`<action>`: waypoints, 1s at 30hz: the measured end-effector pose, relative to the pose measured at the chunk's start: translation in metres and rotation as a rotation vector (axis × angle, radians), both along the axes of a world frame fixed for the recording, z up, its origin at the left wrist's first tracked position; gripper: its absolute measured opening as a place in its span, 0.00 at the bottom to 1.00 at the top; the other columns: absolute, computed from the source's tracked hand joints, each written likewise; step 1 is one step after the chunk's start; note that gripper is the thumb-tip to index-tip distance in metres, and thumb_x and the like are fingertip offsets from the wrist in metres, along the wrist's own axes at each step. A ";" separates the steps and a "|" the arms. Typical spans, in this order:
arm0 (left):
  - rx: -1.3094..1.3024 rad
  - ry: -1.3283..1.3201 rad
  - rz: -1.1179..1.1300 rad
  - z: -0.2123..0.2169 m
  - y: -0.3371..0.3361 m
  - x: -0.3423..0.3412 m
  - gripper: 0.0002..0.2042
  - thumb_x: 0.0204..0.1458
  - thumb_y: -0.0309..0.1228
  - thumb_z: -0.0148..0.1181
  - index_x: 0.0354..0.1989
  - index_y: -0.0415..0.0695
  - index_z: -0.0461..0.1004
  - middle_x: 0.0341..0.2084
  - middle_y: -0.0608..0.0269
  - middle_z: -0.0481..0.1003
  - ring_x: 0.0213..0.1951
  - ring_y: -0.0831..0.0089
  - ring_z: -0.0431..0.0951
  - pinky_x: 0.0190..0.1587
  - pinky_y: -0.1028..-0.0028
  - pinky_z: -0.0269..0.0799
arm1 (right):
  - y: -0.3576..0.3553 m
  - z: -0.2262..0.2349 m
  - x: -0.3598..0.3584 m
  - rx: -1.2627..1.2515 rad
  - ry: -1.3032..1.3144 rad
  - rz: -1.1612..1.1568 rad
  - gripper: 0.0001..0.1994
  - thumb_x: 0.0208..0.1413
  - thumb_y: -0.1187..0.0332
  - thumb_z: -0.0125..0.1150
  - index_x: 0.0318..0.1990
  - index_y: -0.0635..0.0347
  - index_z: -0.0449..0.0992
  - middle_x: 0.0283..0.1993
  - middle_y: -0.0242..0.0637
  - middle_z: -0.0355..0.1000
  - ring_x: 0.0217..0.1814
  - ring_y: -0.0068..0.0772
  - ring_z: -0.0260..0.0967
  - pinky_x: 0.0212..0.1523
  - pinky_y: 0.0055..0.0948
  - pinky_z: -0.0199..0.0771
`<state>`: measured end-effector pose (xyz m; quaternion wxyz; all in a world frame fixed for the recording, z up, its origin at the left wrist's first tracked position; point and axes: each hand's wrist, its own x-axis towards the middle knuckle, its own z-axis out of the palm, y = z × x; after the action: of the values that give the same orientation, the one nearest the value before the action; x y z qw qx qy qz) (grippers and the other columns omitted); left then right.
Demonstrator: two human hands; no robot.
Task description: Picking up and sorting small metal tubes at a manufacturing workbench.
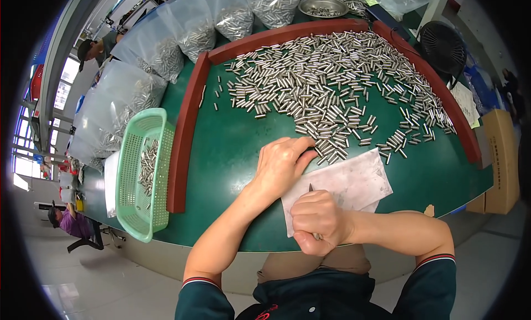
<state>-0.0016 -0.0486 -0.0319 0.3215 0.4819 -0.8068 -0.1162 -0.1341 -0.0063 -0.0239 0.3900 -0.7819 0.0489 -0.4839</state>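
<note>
My left hand (282,164) lies palm down on the green table, fingertips touching the near edge of a wide spread of small silver metal cylinders (326,87). My right hand (318,220) is a closed fist near the table's front edge, gripping a thin tool (311,187) whose dark tip pokes out above the knuckles. That fist rests on a pale sheet (354,181) lying flat on the table. Whether the left fingers hold any cylinder is hidden.
A red raised border (185,132) frames the work area on three sides. A green plastic basket (138,170) with some cylinders stands left. Clear bags of cylinders (188,32) and a metal bowl (322,7) line the back; a black fan (442,46) and cardboard box (500,159) are right. Other people sit far left.
</note>
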 end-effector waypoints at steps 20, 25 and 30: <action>1.090 1.354 -0.134 0.019 0.008 0.036 0.05 0.51 0.27 0.52 0.35 0.40 0.68 0.28 0.61 0.72 0.19 0.87 0.57 0.21 0.85 0.53 | -0.007 0.012 -0.009 0.253 -0.078 -0.047 0.08 0.38 0.78 0.47 0.12 0.62 0.59 0.11 0.36 0.54 0.10 0.34 0.51 0.12 0.30 0.50; 1.031 1.283 -0.028 0.014 0.007 0.039 0.08 0.52 0.26 0.51 0.39 0.38 0.69 0.27 0.61 0.71 0.18 0.87 0.57 0.20 0.87 0.53 | -0.007 0.009 -0.009 0.364 -0.115 -0.054 0.10 0.41 0.76 0.45 0.13 0.63 0.57 0.11 0.36 0.52 0.10 0.32 0.48 0.13 0.29 0.48; 1.032 1.260 -0.020 0.016 0.005 0.037 0.08 0.53 0.26 0.50 0.39 0.37 0.70 0.26 0.61 0.71 0.18 0.87 0.57 0.20 0.87 0.53 | -0.011 0.011 -0.010 0.522 -0.164 -0.091 0.12 0.46 0.74 0.42 0.13 0.64 0.55 0.12 0.35 0.51 0.12 0.27 0.46 0.14 0.27 0.47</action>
<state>0.0355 -0.0437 -0.0163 0.4516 0.4063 -0.3233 -0.7255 -0.1439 -0.0169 -0.0133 0.5589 -0.6101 0.1755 -0.5334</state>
